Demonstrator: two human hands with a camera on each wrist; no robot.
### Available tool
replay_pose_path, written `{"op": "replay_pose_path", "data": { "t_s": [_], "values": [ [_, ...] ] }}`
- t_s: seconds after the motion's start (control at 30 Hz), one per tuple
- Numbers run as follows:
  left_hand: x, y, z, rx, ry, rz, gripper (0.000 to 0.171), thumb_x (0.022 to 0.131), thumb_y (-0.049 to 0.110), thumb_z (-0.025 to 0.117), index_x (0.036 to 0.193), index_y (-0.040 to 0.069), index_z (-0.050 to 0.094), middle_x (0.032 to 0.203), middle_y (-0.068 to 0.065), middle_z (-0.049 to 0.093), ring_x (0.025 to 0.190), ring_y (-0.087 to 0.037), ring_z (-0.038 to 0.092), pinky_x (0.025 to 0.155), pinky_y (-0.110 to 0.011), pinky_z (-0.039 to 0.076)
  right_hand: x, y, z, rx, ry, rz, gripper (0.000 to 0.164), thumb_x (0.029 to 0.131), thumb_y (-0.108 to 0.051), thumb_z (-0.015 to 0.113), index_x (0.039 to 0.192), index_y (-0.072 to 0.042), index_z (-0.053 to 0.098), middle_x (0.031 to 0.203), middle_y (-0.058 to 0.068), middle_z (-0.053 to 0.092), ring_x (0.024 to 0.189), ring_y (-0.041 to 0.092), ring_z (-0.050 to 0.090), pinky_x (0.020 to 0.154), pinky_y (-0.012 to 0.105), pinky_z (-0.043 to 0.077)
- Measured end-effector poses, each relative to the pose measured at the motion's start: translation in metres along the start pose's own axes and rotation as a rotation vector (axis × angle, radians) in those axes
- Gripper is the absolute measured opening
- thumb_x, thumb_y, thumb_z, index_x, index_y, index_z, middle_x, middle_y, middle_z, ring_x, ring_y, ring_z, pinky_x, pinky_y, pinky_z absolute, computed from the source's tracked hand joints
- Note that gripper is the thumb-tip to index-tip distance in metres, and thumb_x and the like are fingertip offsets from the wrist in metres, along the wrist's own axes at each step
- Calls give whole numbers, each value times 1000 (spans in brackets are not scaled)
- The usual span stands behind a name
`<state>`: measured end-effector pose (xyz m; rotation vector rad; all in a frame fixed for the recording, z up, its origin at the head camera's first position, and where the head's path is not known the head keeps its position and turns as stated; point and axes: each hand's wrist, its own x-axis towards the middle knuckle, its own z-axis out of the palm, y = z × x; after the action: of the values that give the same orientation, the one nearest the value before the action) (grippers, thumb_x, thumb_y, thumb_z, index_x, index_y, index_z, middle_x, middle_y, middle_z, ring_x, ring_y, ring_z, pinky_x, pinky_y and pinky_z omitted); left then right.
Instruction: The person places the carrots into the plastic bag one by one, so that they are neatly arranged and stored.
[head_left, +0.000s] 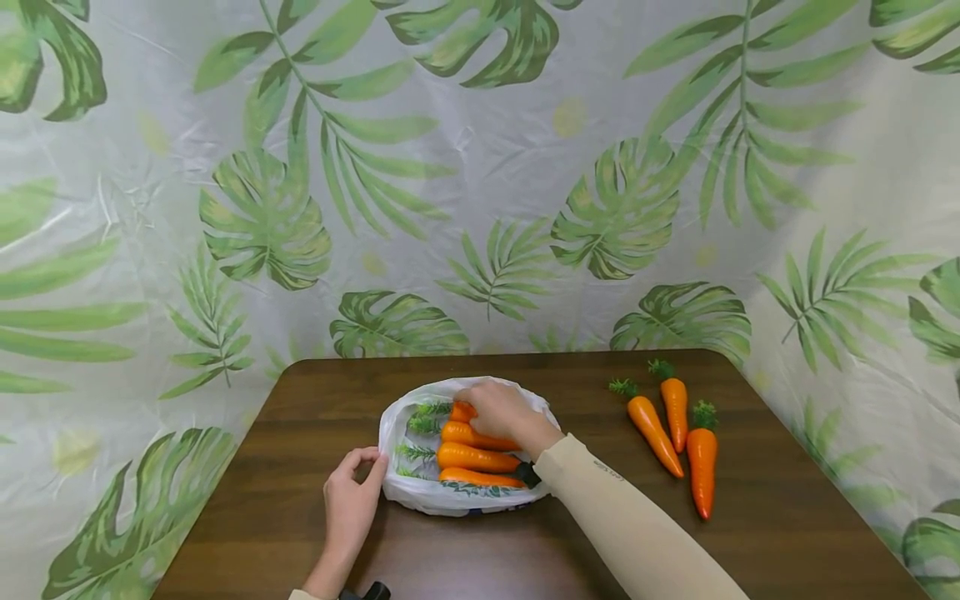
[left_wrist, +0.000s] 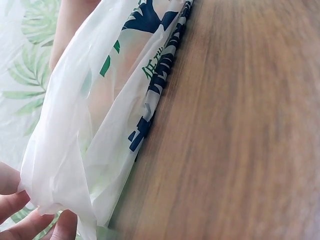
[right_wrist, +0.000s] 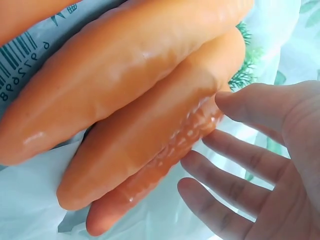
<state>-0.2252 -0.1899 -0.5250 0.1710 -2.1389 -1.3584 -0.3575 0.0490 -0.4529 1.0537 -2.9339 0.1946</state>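
Observation:
A white plastic bag (head_left: 420,498) lies with its mouth spread wide on the table, and several orange carrots (head_left: 476,457) with green tops rest side by side in it. My left hand (head_left: 351,500) pinches the bag's left rim between thumb and fingers; in the left wrist view its fingertips (left_wrist: 65,225) press the thin plastic. My right hand (head_left: 498,408) reaches into the bag at the farthest carrot (head_left: 462,411). In the right wrist view, thumb and fingers lie on either side of that bumpy carrot (right_wrist: 170,155), beside two smoother ones. Its head is partly hidden by the thumb.
Three more carrots (head_left: 651,433) lie on the right side of the dark wooden table (head_left: 315,417), tops toward the back. A leaf-patterned sheet (head_left: 495,167) hangs behind the table. Dark lettering and a barcode (right_wrist: 20,55) are printed on the bag.

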Motion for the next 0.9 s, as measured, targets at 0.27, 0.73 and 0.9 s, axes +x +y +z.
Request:
{"op": "replay_pose_path", "data": {
  "t_s": [0.27, 0.73, 0.9],
  "values": [
    [1, 0, 0, -4, -3, -13, 12, 90, 19, 78, 92, 8, 74, 93, 2, 74, 95, -15, 67, 78, -17, 46, -1, -1, -1, -2, 1, -9, 35, 93, -13, 67, 127, -22, 67, 104, -3, 67, 84, 17, 55, 72, 36, 48],
    [-2, -2, 1, 7, 0, -9, 7, 88, 14, 79, 89, 9, 74, 92, 2, 74, 95, -17, 68, 82, -32, 51, -18, -2, -23, 80, 23, 28, 44, 95, -20, 69, 139, -23, 62, 128, 2, 64, 105, 23, 63, 71, 38, 54],
    [0, -1, 1, 6, 1, -5, 7, 88, 14, 79, 89, 9, 74, 93, 3, 74, 95, -16, 68, 81, -25, 49, -28, 2, -40, 105, 81, 53, 44, 95, -21, 68, 138, -23, 61, 128, 3, 63, 103, 25, 63, 71, 39, 53]
  ]
}}
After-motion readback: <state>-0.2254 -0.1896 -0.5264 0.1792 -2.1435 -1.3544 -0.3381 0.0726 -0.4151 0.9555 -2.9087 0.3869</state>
